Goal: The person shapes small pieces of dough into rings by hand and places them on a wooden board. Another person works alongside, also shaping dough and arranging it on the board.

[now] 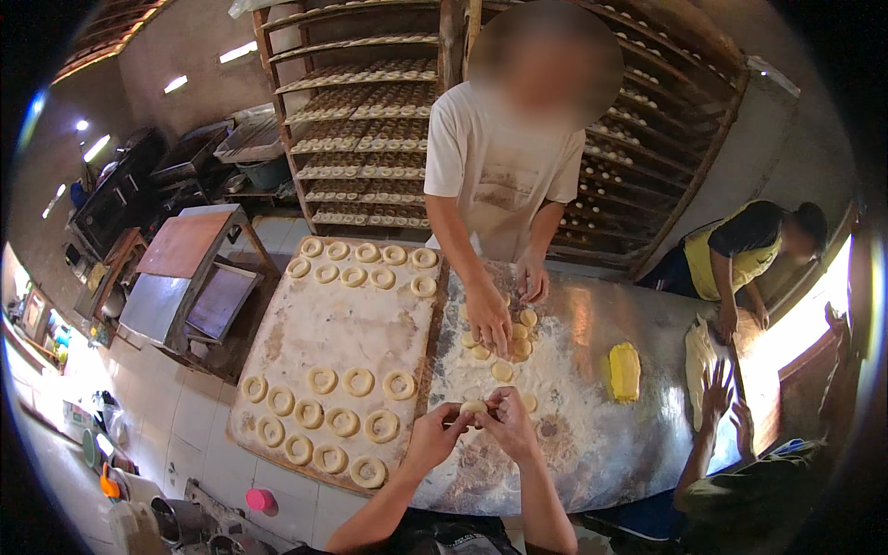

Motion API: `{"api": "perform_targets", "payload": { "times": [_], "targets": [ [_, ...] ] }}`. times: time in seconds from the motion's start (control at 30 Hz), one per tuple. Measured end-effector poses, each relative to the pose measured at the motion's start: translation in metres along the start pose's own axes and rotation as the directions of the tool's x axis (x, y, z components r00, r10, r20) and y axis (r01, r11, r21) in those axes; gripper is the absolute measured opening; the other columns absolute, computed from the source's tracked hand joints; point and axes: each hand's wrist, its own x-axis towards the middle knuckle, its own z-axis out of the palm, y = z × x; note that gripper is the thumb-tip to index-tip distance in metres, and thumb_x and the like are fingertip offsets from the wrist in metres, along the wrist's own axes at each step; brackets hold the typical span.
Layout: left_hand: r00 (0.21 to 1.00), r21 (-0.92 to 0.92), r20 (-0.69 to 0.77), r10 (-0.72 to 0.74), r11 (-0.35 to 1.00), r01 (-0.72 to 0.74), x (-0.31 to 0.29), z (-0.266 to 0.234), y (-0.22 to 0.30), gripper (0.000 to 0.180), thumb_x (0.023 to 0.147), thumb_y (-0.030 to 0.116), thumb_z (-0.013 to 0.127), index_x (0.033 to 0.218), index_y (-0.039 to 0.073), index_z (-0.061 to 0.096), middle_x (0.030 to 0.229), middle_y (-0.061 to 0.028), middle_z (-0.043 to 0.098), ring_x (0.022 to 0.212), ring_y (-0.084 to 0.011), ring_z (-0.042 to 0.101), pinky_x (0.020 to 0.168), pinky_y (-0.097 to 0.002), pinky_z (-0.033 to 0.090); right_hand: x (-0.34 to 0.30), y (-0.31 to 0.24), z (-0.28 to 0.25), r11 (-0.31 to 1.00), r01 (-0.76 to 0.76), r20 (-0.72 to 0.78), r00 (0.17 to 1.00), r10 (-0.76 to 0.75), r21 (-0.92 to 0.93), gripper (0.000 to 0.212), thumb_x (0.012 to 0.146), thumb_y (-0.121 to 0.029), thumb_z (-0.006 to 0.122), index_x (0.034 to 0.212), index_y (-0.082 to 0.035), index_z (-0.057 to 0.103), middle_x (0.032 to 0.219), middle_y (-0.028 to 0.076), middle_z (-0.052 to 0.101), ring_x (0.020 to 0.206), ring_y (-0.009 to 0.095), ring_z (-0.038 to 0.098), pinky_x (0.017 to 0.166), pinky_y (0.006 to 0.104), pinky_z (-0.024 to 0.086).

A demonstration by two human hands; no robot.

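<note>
Your left hand and right hand pinch the dough piece between their fingers, likely because it is soft. Left of your fingers, dough rings sit apart on a board, probably so none stick.

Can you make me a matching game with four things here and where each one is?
Things:
1. Dough piece
2. Dough rings
3. Yellow slab
4. Pink container

Places:
A. On the shiny metal table
B. On the tiled floor
C. Between left hand and right hand
D. On the wide board

Pairs: 1-C, 2-D, 3-A, 4-B
</note>
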Motion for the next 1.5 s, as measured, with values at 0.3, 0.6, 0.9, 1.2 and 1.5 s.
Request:
{"api": "perform_targets", "payload": {
  "times": [0.3,0.6,0.9,1.2,1.5],
  "targets": [
    [0.997,-0.102,-0.032,-0.065,0.993,0.062,-0.024,0.015,0.055,0.032,0.093,0.015,0.075,0.118,-0.004,0.067,0.104,-0.0105,0.074,0.092,-0.0131,0.071,0.077,-0.0263,0.057,-0.015,-0.043,-0.022,0.995,0.079,0.184,0.981,-0.067,-0.058,0.054,0.088,0.003,0.07,0.125,-0.006,0.032,0.11,0.015,0.061,0.094,0.019,0.064,0.081,0.0312,0.054],
    [0.817,0.491,-0.277,0.506,0.805,-0.333,-0.022,0.019,0.048,0.032,0.081,-0.007,0.069,0.108,-0.001,0.055,0.089,-0.0158,0.056,0.082,-0.038,0.06,0.07,-0.0456,0.048,0.004,-0.012,0.014,0.891,0.268,0.04,0.961,-0.273,-0.367,0.067,0.077,0.005,0.069,0.138,-0.003,0.041,0.132,0.02,0.051,0.113,0.028,0.057,0.097,0.0402,0.045],
    [0.953,-0.684,-0.251,0.168,0.666,-0.297,-0.044,-0.007,0.018,0.033,0.099,0.008,0.05,0.132,0.005,0.044,0.091,-0.0049,0.053,0.079,-0.015,0.054,0.075,-0.0309,0.048,-0.007,-0.021,0.051,0.974,-0.06,0.133,0.991,0.031,0.216,0.06,0.101,-0.046,0.05,0.139,-0.001,0.04,0.093,0.015,0.069,0.08,0.021,0.063,0.079,0.0355,0.049],
    [0.834,0.378,-0.414,0.366,0.902,-0.208,-0.072,-0.082,-0.002,0.028,0.105,0.028,0.045,0.119,0.004,0.049,0.074,-0.0213,0.065,0.069,-0.045,0.065,0.056,-0.0496,0.051,0.002,-0.016,0.142,0.926,0.342,0.531,0.821,-0.209,-0.164,0.08,0.1,-0.066,0.039,0.148,-0.003,0.025,0.089,0.014,0.07,0.075,0.02,0.067,0.066,0.029,0.053],
    [0.762,0.315,-0.556,0.333,0.932,-0.178,-0.11,-0.186,-0.022,0.016,0.103,0.013,0.049,0.114,0.002,0.047,0.08,-0.0202,0.063,0.065,-0.0421,0.065,0.055,-0.0473,0.049,0.007,-0.004,0.274,0.968,0.004,0.494,0.859,-0.13,0.249,0.054,0.101,-0.035,0.052,0.139,-0.002,0.032,0.078,0.005,0.059,0.08,0.018,0.06,0.079,0.0279,0.048]
  ]
}}
